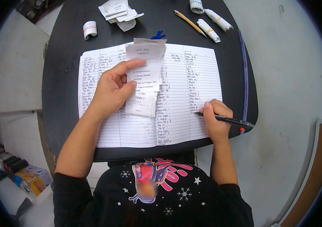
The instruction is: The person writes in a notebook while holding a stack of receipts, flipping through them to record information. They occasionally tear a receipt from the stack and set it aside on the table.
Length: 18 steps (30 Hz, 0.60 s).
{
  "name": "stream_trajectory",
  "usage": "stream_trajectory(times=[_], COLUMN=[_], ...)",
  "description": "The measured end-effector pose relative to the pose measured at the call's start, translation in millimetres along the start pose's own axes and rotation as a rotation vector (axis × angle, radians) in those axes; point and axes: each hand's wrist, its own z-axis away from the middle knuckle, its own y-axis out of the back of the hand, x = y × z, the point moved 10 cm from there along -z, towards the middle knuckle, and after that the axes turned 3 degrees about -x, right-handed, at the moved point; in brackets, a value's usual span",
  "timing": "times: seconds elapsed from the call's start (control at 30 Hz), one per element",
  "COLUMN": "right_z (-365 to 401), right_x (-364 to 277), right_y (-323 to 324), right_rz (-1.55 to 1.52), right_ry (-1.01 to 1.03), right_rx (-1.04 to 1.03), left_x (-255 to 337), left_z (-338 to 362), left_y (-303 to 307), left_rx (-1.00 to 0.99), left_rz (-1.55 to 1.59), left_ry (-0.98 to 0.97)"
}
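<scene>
An open lined notebook [109,132] lies on the black table, its columns filled with handwriting. Over its middle, my left hand [113,89] pinches a small stack of printed receipts [142,60] between thumb and fingers. The upper slip reads "Table 9", and another below it reads "Table 3". On the right page rests my right hand [217,117], closed around a black pen [233,121]. The pen's tip is at the lower part of the rightmost written column.
Crumpled receipts [119,13] and a curled paper roll [90,30] lie at the table's back left. At the back right are a wooden pen [190,23] and several rolled papers [218,19]. A purple band [245,75] runs along the table's right side.
</scene>
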Motion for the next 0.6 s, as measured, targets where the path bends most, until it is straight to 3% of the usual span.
stream_trajectory(times=[0.6], right_z=[-0.8], right_x=[5.3], right_y=[4.6], right_rz=[-0.006], right_ry=[-0.026], right_rx=[-0.015], left_x=[1.7], left_z=[0.4], left_y=[-0.7], left_rx=[0.0], left_rz=[-0.016], left_ry=[-0.013])
